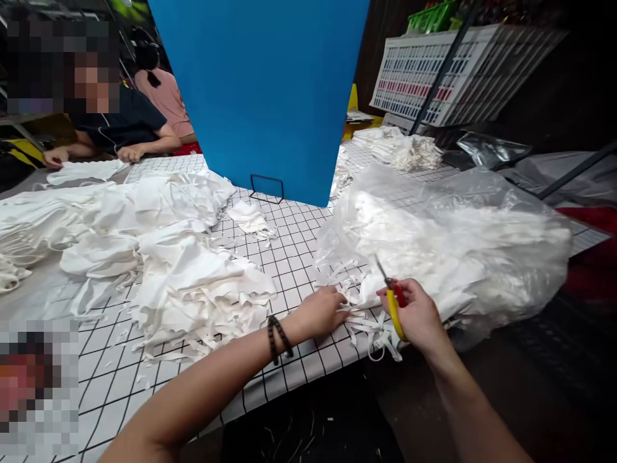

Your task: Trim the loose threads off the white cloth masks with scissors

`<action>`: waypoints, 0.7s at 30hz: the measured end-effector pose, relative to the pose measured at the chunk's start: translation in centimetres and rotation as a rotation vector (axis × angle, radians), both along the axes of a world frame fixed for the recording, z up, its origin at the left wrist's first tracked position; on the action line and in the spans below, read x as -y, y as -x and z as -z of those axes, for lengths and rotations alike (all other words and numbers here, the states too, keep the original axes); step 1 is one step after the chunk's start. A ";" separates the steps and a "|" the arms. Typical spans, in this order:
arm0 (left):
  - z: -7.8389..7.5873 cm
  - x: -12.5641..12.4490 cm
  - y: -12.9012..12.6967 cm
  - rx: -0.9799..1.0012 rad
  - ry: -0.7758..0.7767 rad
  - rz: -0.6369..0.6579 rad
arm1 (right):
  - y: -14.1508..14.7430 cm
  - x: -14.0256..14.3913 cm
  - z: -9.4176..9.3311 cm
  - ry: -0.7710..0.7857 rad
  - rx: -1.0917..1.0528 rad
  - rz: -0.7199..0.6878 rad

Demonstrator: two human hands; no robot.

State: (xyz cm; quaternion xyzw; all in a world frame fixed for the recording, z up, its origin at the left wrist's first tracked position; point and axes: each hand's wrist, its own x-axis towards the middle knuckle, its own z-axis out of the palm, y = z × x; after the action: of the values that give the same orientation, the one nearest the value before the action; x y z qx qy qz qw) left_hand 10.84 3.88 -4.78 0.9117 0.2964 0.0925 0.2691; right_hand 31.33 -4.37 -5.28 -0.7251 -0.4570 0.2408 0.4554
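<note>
In my right hand (418, 315) is a pair of small scissors (394, 310) with yellow and red handles, its narrow blades pointing up and away from me. The fingertips of that hand are also close to white fabric. My left hand (322, 312), with dark bracelets at the wrist, is closed with its fingers curled at a white fabric piece (369, 292) between the two hands. Thin white strips (380, 337) lie under and beside my hands, some hanging over the table edge. Just beyond my right hand, a clear plastic bag (520, 251) is full of white fabric pieces.
A large pile of white fabric (187, 276) covers the left of the grid-patterned tablecloth (299, 235). An upright blue board (270, 96) stands ahead in a wire stand (267, 188). Across the table a person in dark clothing (132, 119) handles fabric. White crates (429, 77) stand behind at right.
</note>
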 end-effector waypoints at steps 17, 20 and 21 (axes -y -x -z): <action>-4.8 0.4 7.2 0.403 0.112 -0.571 | 3.4 -2.3 -2.2 -0.227 -0.135 -0.286; -5.9 1.3 11.2 0.386 0.039 -0.732 | 6.4 -5.0 -3.6 -0.236 -0.146 -0.459; -6.0 1.7 12.2 0.366 0.015 -0.752 | 7.4 -5.9 -4.0 -0.212 -0.138 -0.529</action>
State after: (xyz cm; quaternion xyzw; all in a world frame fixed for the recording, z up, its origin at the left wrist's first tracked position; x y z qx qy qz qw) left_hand -1.35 2.15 1.18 0.7067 0.5564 0.3427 0.2714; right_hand 23.94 1.49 -1.28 -0.5110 -0.6208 0.3509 0.4799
